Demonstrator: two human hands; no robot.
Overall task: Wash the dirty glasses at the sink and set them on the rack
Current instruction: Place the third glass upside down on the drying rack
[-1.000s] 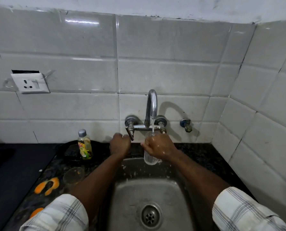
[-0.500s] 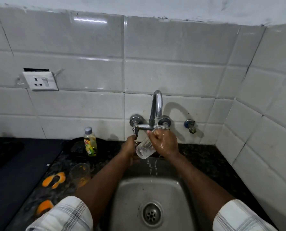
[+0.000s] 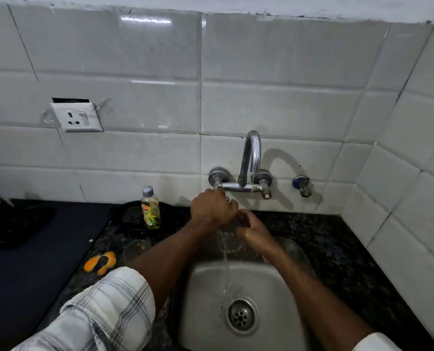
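Head view: glass [image 3: 232,243], seemingly, behind hands [image 3: 212,209]

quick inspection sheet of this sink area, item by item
surface: dark stone counter; steel sink, water falling into it
job's things: glass held over the sink; dirty glass on the counter; no rack seen
clutter: soap bottle, orange peel
grippers: right hand grips the glass; left hand curled at the tap, grip unclear
cables: nothing seen
surroundings: tiled wall, socket

Dim overhead light; glare streaks on tiles [image 3: 145,20]; tap [image 3: 251,158] shadow right; edges bowed.
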